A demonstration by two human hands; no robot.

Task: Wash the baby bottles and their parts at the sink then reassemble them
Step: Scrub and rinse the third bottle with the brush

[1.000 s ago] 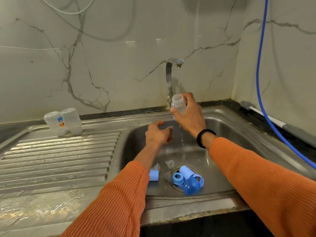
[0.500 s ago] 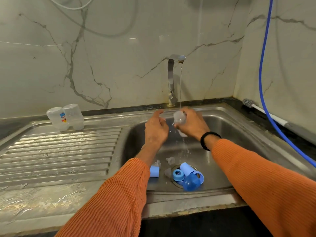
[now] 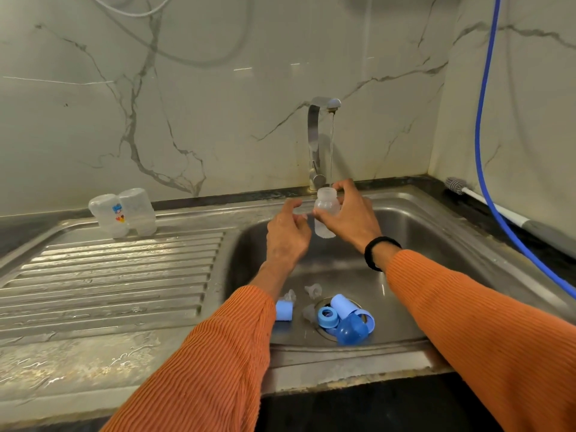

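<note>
My right hand (image 3: 352, 215) grips a clear baby bottle (image 3: 325, 213) upright under the running tap (image 3: 318, 141), over the steel sink (image 3: 436, 244). My left hand (image 3: 286, 235) hovers just left of the bottle with loosely curled fingers and holds nothing. Two clear bottles (image 3: 123, 212) stand upside down on the drainboard (image 3: 109, 275) at the back left. On the sink floor near the drain lie blue rings (image 3: 328, 316), blue caps (image 3: 352, 330), a light blue cap (image 3: 284, 310) and clear teats (image 3: 313, 289).
A bottle brush (image 3: 458, 187) with a white handle lies on the dark counter at the right. A blue hose (image 3: 481, 126) hangs down the right wall and runs along the counter. Marble wall panels stand behind the sink.
My right hand lowered the bottle from the spout, tipped it out, and now holds it upright under the stream. My left hand rose closer to the bottle.
</note>
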